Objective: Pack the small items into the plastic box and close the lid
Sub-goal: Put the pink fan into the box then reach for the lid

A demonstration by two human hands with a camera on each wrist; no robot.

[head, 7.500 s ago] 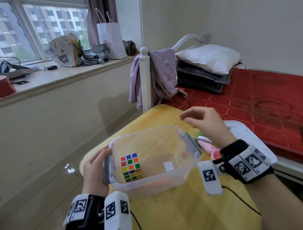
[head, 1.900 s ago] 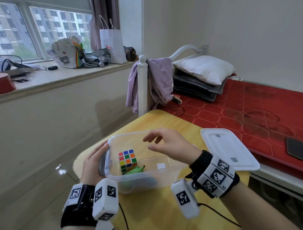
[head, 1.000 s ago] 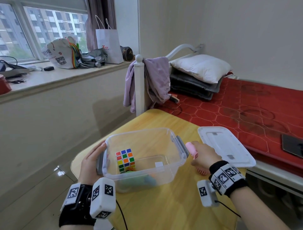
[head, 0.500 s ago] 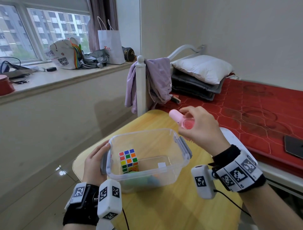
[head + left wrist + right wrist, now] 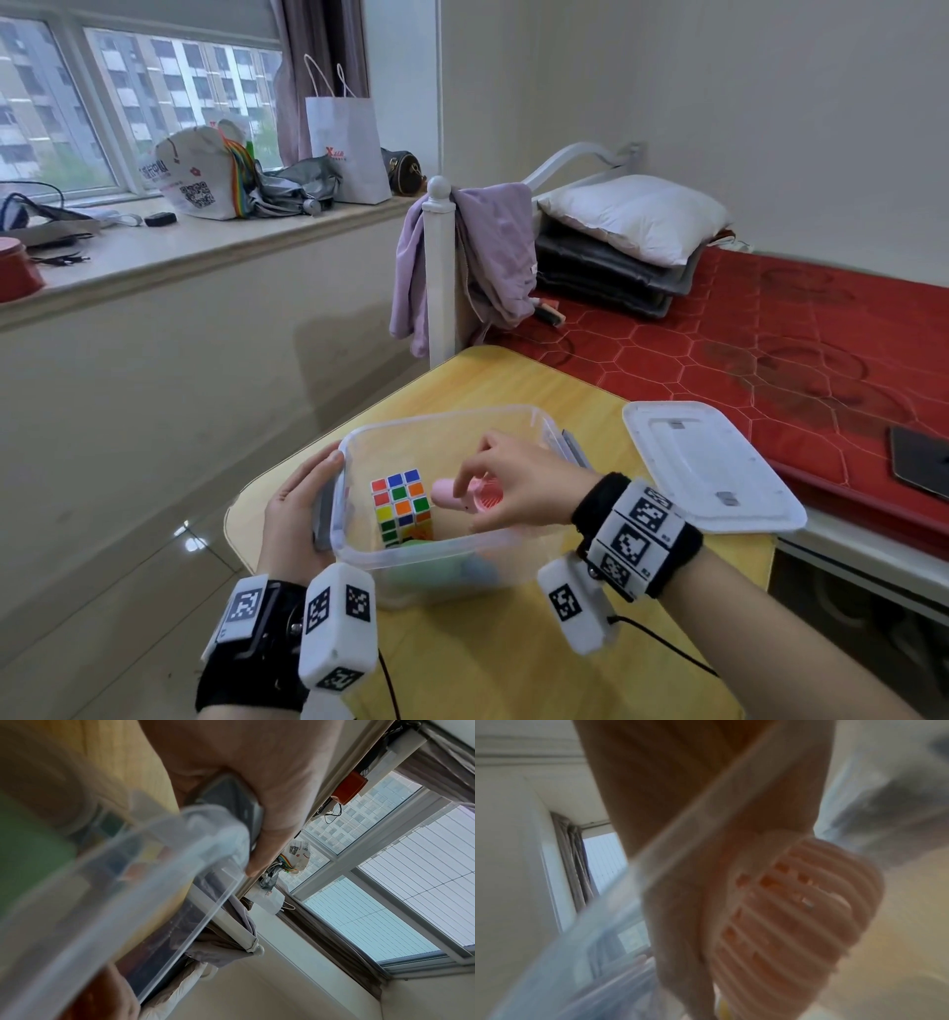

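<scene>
The yellow table [image 5: 513, 642] carries a clear plastic box [image 5: 411, 557] near its left edge, open at the top. The white lid [image 5: 714, 462] lies flat to the right of the box. The left hand [image 5: 292, 514] grips the box's left end, fingers curled over the grey latch [image 5: 231, 801]. Inside, a colour cube [image 5: 400, 506] stands upright at the left. The right hand [image 5: 518, 493] reaches into the box, pinching a small pink fan [image 5: 472, 498] just right of the cube.
</scene>
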